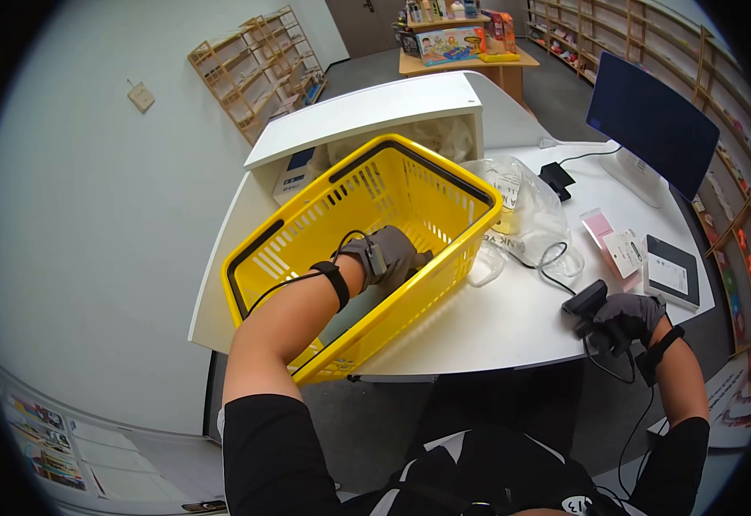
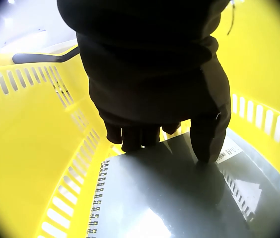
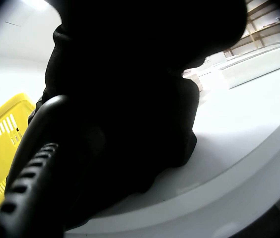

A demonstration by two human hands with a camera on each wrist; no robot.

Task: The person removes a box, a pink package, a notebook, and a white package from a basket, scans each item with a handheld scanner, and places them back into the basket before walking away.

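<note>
My left hand (image 1: 390, 255) reaches down inside a yellow shopping basket (image 1: 307, 225). It grips a grey spiral notebook (image 2: 165, 183), thumb on the cover and the other fingers over the far edge. A white barcode label (image 2: 229, 151) shows near the thumb. At the counter's front edge on the right, my gloved right hand (image 1: 625, 316) holds a black handheld barcode scanner (image 1: 585, 297). In the right wrist view the hand is dark, and a ridged black part (image 3: 31, 178) of the scanner shows at lower left.
The basket rests on the white counter (image 1: 513, 335). A clear plastic bag (image 1: 522, 206) lies beside it. On the right are a pink packaged item (image 1: 601, 228), a black-and-white boxed item (image 1: 671, 271) and a monitor (image 1: 651, 120). A raised ledge (image 1: 367, 112) runs behind.
</note>
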